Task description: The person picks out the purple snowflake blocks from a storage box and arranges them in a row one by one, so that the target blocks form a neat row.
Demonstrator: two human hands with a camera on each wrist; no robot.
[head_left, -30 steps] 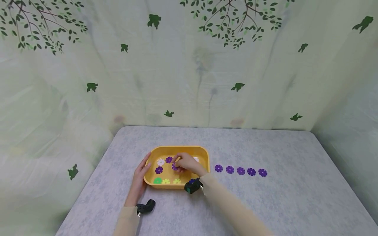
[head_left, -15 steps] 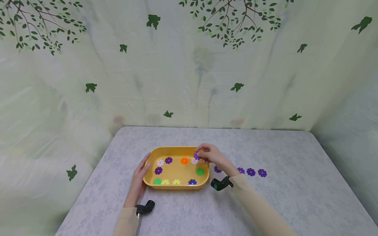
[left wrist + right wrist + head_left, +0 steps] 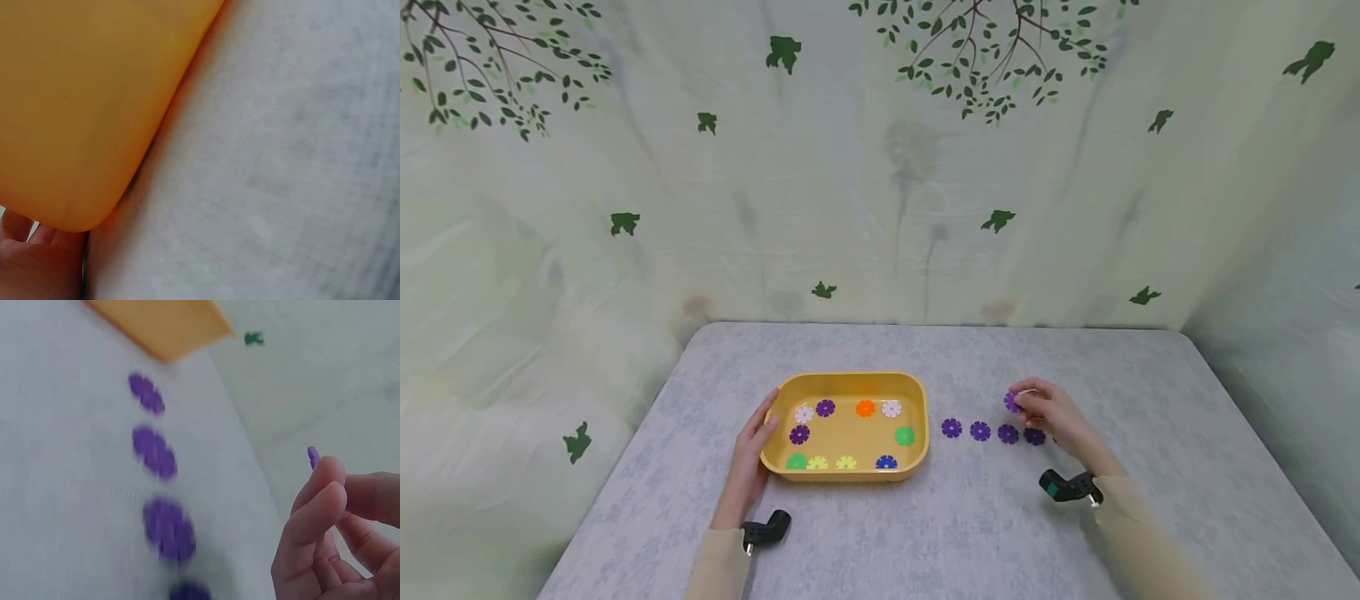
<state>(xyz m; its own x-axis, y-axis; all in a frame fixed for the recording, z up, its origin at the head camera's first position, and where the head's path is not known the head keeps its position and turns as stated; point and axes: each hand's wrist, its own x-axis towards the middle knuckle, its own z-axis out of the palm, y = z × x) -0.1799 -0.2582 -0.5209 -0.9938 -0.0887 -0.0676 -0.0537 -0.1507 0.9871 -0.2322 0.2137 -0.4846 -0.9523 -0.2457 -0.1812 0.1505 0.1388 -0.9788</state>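
My right hand point(image 3: 1060, 419) pinches a purple flower-shaped disc point(image 3: 1011, 402) between thumb and fingertips, above a row of similar purple discs point(image 3: 980, 431) on the table. In the right wrist view only a sliver of the held disc point(image 3: 313, 457) shows past the fingertips. The row's right end is partly covered by this hand. On the left, my left hand point(image 3: 747, 462) holds the left end of a yellow tray point(image 3: 846, 477), thumb at the rim and fingers along the outer side. The left wrist view shows the tray's wall point(image 3: 81, 112) hiding part of the fingers.
Inside the tray lie several flower discs, among them an orange one point(image 3: 865, 408), a green one point(image 3: 905, 436), a blue one point(image 3: 886, 462) and two purple ones. A grey table point(image 3: 865, 542) carries everything, with a leaf-patterned curtain point(image 3: 880, 167) behind it.
My right hand has picked the purple disc from the tray, lifted it over the right rim and carried it right, above the row. The left hand has stayed at the tray.
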